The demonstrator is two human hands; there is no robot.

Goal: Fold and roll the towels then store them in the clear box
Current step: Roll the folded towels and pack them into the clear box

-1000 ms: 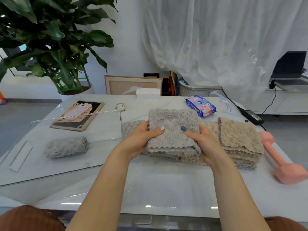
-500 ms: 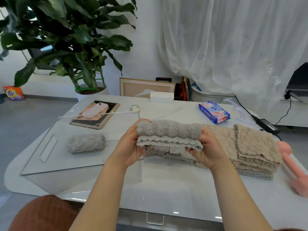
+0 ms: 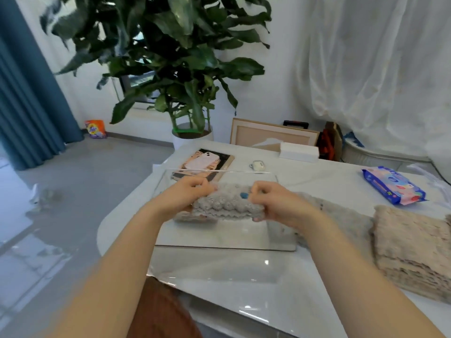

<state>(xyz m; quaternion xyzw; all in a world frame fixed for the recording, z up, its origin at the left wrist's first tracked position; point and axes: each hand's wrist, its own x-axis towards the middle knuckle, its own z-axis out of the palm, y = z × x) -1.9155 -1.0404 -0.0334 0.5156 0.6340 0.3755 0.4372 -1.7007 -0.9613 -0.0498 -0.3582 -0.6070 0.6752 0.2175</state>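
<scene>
One towel (image 3: 227, 206) now over one clear box (image 3: 219, 236) — gripped.

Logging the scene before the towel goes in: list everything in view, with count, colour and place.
clear box: one, transparent, on the table
rolled towel: one, grey, held over the clear box
towel stack: one, beige, table's right side
flat towel: one seen, grey, between box and stack
wipes pack: one, blue and pink, far right
phone: one, pink, behind the box
earbud case: one, white, behind the box
plant: one, green, behind the table
left hand: one, grips the roll's left end
right hand: one, grips the roll's right end
</scene>
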